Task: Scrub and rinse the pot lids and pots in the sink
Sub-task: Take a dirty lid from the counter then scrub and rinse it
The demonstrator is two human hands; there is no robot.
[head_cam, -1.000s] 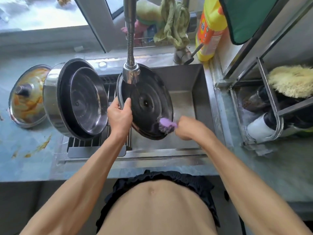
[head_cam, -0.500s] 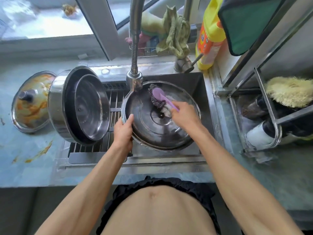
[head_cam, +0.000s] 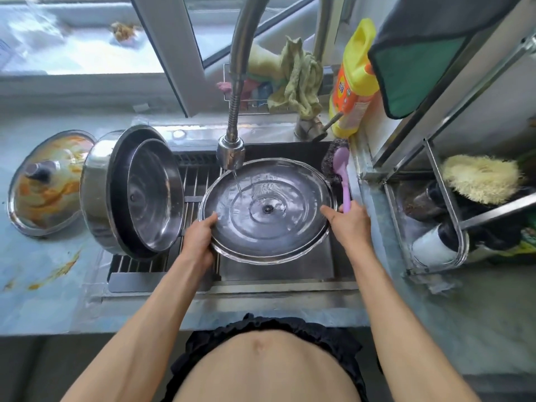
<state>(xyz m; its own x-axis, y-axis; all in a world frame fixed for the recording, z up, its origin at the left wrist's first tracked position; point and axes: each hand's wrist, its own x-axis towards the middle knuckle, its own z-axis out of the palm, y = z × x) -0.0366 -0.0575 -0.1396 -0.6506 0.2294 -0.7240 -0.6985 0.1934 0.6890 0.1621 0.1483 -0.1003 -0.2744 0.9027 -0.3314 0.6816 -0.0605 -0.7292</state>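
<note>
Your left hand [head_cam: 200, 239] grips the wet lid [head_cam: 268, 210] rim; your right hand [head_cam: 349, 224] pinches rim and brush [head_cam: 342, 175]. It's stiff, slippery steel. Hold opposite edges.

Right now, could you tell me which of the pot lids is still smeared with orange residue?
The lid lying on the counter at far left, knob up, left of the tilted pot. The lid under the tap, held by both hands, looks clean.
</note>
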